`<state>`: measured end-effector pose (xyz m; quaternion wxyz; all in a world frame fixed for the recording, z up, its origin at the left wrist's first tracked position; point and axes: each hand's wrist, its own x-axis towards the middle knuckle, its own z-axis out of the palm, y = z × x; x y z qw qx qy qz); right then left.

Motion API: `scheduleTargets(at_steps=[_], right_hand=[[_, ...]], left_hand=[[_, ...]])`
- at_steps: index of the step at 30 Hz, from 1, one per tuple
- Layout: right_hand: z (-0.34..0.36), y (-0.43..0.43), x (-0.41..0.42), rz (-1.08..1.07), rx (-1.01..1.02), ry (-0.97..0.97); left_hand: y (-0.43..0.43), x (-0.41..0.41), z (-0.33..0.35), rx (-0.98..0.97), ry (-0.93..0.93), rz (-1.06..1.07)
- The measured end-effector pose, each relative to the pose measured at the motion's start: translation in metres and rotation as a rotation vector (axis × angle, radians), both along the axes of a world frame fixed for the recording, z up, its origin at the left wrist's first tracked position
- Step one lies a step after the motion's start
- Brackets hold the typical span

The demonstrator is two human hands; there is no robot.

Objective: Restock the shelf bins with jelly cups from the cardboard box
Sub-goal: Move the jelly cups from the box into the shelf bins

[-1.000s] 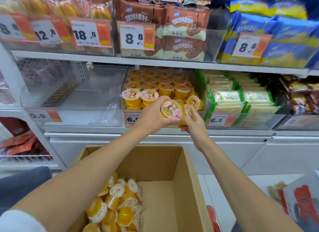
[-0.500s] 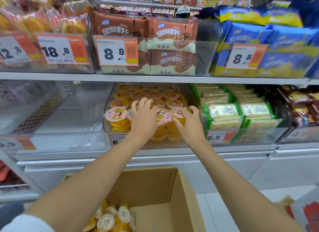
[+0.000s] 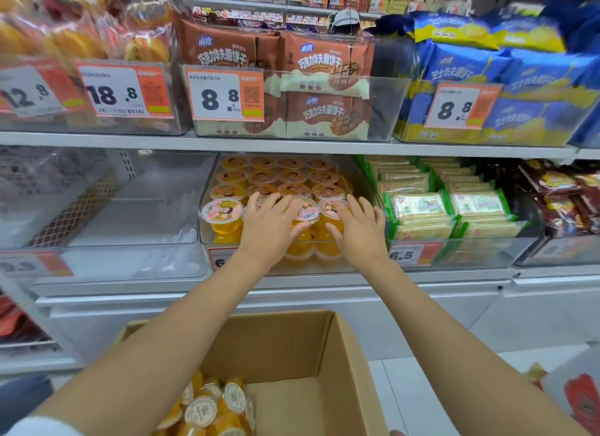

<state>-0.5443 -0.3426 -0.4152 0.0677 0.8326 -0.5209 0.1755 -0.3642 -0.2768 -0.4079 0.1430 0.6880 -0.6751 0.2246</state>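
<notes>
Round clear jelly cups [image 3: 222, 213] of orange jelly with printed lids fill the transparent plastic shelf bin [image 3: 205, 208]; the left hand [image 3: 269, 225] and right hand [image 3: 359, 231] lie flat on the front-row lids at its front edge, fingers straight, gripping nothing. A second ago each hand held a cup there. The remaining cups [image 3: 207, 409] lie below at the left side of the brown cardboard box [image 3: 324, 348], nearer the left hand.

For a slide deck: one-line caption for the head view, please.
Left hand and right hand rest, fingers spread, on jelly cups in the clear shelf bin, above a part-filled cardboard box.
</notes>
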Motion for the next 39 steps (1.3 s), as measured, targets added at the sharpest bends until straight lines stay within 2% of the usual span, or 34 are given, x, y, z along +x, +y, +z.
scheduleTargets(at_steps=[4,8,10,15,18,24,30,34,39], right_hand=[[0.004,0.009,-0.003,0.013,-0.013,-0.038],[0.005,0.031,-0.002,0.082,-0.169,-0.201],[0.002,0.044,0.000,0.110,-0.214,-0.231],[-0.011,0.080,0.009,0.179,-0.224,-0.273],[-0.030,0.102,0.021,0.257,-0.087,-0.286],[-0.080,0.149,0.052,0.335,0.354,-0.092],[-0.158,0.179,0.087,0.364,0.650,0.043],[-0.214,0.179,0.112,0.306,0.836,0.102],[-0.281,0.174,0.150,0.303,0.917,0.236]], left_hand=[[0.006,-0.001,0.004,0.047,0.059,-0.012],[0.019,-0.007,0.007,-0.094,0.083,-0.070],[0.027,-0.008,0.008,-0.099,0.109,-0.060],[0.058,-0.008,0.008,-0.091,0.346,-0.055],[0.088,0.000,-0.013,0.005,0.566,-0.073],[0.145,0.051,-0.087,0.327,0.693,0.091],[0.197,0.118,-0.175,0.722,0.739,0.343],[0.211,0.145,-0.233,0.830,0.769,0.472],[0.205,0.144,-0.284,0.873,0.857,0.512]])
